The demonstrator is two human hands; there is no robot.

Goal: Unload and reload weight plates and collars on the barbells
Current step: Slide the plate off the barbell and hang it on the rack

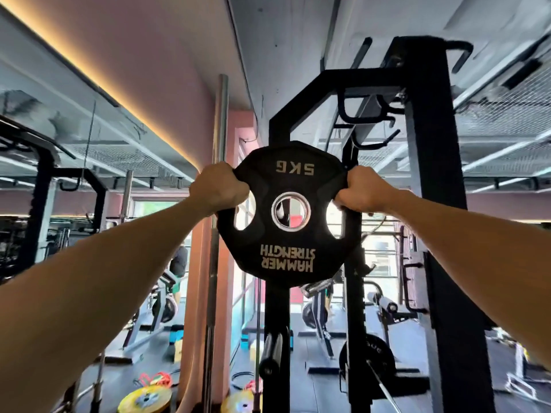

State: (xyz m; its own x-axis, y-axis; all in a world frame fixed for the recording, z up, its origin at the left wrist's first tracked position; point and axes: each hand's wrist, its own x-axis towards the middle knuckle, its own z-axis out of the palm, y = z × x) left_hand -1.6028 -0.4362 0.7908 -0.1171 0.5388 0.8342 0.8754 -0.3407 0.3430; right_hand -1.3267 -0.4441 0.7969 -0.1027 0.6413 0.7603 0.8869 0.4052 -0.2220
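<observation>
A black 5 kg weight plate (290, 251) with upside-down "Hammer Strength" lettering is held up in front of me at arm's length. My left hand (219, 189) grips its upper left edge through a grip hole. My right hand (362, 190) grips its upper right edge the same way. The plate's chrome centre hole shows the room behind. The plate hangs in the air before a black rack upright (277, 308). A barbell (216, 234) stands upright just left of the plate.
A tall black power rack (441, 204) fills the right side. Yellow plates (146, 400) lie on the floor at lower left, and a black plate (374, 353) sits low on the rack. A mirror wall is at left. A person (179, 260) stands far back.
</observation>
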